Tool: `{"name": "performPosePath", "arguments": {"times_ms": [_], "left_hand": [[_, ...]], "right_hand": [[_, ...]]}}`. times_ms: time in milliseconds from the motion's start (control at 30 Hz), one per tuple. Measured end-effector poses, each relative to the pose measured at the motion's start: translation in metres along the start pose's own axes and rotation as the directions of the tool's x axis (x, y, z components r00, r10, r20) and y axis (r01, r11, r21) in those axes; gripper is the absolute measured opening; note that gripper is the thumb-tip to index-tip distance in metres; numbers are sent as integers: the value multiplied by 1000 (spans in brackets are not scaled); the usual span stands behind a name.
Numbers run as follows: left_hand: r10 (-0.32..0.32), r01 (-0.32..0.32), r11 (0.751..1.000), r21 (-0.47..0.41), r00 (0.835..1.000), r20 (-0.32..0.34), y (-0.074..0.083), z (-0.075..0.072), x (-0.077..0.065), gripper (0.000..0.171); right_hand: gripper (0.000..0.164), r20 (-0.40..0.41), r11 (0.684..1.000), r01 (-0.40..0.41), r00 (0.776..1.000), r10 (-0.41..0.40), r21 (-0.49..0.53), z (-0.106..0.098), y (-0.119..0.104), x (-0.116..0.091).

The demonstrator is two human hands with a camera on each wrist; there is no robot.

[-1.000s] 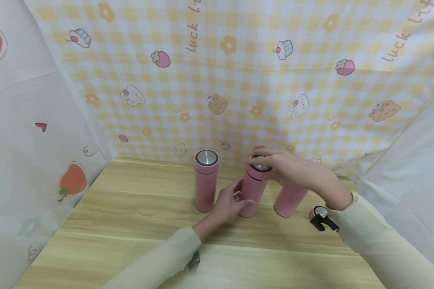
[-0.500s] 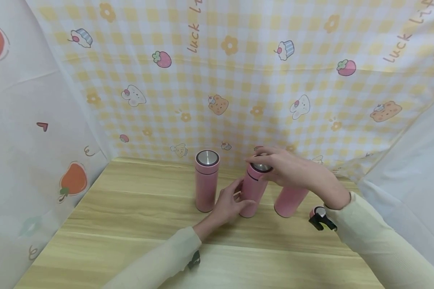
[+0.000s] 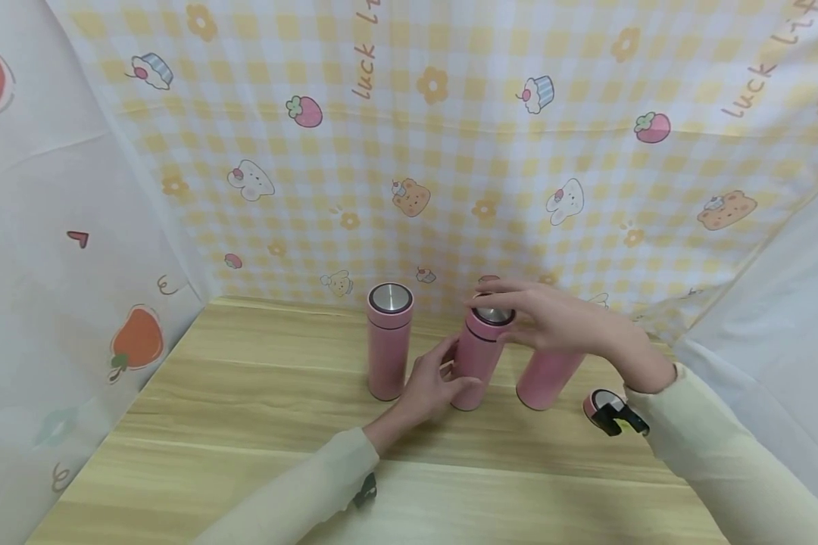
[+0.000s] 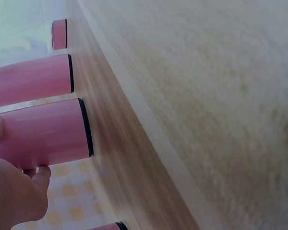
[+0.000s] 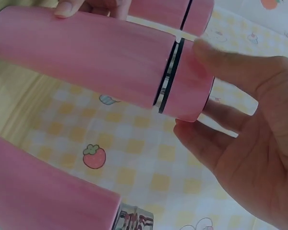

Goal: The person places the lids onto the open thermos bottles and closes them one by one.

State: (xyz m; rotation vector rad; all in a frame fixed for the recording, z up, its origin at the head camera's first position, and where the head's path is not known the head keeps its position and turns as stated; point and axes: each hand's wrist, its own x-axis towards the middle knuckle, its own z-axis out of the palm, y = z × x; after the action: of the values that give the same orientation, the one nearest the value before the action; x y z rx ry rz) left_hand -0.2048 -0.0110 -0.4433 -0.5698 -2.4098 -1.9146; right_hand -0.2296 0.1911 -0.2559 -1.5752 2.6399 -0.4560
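Observation:
The middle pink thermos (image 3: pixel 479 363) stands on the table. My left hand (image 3: pixel 431 384) grips its lower body, thumb on one side and fingers on the other. My right hand (image 3: pixel 552 318) holds its pink cap (image 5: pixel 189 79) from above, between thumb and fingers. A narrow ring of metal neck (image 5: pixel 167 76) shows between cap and body in the right wrist view. To the right, another pink thermos (image 3: pixel 548 378) has a bare metal neck (image 5: pixel 134 220); the right hand hides its top in the head view. A capped pink thermos (image 3: pixel 388 356) stands on the left.
A loose pink cap (image 3: pixel 591 409) with a silver top lies on the wooden table (image 3: pixel 259 424) at the right, partly behind the black wrist camera mount (image 3: pixel 616 418). A yellow checked cloth (image 3: pixel 354 166) hangs behind the thermoses, with white cloth (image 3: pixel 48 303) at the sides.
My right hand and wrist have turned and shifted slightly to the right around the cap, uncovering more of its top. The left hand and the thermoses have stayed in place.

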Motion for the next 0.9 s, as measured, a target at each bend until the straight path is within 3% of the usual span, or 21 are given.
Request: {"name": "performPosePath", "arguments": {"times_ms": [300,900], "left_hand": [[-14,14,1000,-16,1000,7,-1,0,-1,75],[0,0,1000,-10,1000,10,-2,0,1,73]], "right_hand": [[55,7,999,-49,999,49,-11,0,-4,1],[55,-17,998,-56,998,56,-42,2,-4,3]]}}
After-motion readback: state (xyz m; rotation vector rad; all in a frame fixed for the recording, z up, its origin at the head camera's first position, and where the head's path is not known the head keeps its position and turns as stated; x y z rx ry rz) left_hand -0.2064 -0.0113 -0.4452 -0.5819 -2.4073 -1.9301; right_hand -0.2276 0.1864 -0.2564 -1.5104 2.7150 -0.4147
